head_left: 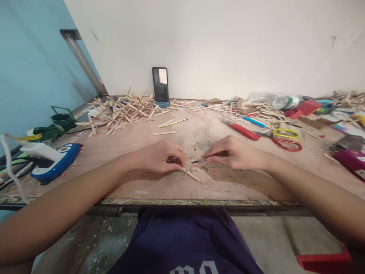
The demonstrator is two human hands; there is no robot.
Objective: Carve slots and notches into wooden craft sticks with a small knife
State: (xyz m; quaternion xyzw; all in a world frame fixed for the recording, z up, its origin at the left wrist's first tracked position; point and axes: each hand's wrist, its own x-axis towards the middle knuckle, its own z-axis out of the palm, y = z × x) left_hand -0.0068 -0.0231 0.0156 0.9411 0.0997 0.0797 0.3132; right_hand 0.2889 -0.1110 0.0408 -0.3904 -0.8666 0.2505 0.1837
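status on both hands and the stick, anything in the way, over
Left hand pinching wooden stick. Right hand gripping thin dark-tipped tool. Green bits scattered nearby.

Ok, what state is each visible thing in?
Left grip: pinching wooden stick
Right grip: pinching thin dark tool
Phone: standing upright
Red cutter: lying flat
Scissors: lying flat
Plastic bottle: on its side
Blue power strip: plug inserted
Loose sticks: heaped

Craft workspace, home or workshop unclear: worn table (125, 186), heaped wooden sticks (129, 109), scissors (272, 136), red-handled cutter (245, 131), green scraps (204, 168).
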